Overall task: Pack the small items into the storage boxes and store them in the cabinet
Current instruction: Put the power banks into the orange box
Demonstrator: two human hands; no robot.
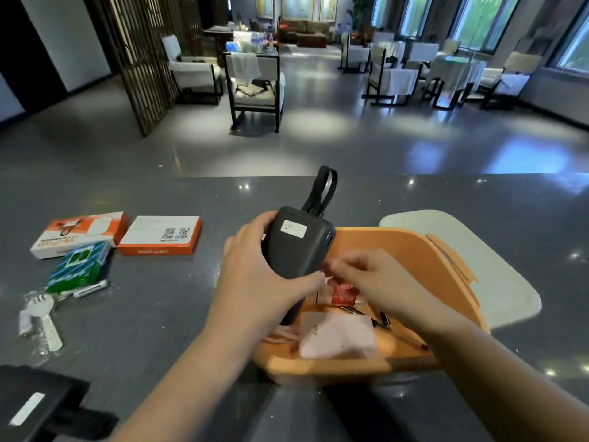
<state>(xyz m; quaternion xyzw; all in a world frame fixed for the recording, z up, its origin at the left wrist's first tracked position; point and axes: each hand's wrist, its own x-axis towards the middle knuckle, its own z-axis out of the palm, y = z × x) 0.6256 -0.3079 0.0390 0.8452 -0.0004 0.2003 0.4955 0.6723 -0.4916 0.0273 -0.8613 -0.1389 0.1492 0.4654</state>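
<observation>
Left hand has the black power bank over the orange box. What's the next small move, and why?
Probably lower the black power bank into the orange box: the left hand already holds it at the box's left edge, while the right hand hovers over items inside.

Black power bank [298,244], white sticker; orange storage box [411,250]; left of it orange-white cartons [161,235], green-white patterned packet [81,262]; dark grey speckled counter [165,314].

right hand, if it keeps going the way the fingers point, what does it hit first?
The right hand points leftward across the orange box, toward the black power bank held by the left hand. It would likely meet the power bank's lower edge, or the left thumb, first. Motion blur and depth leave that uncertain.
</observation>
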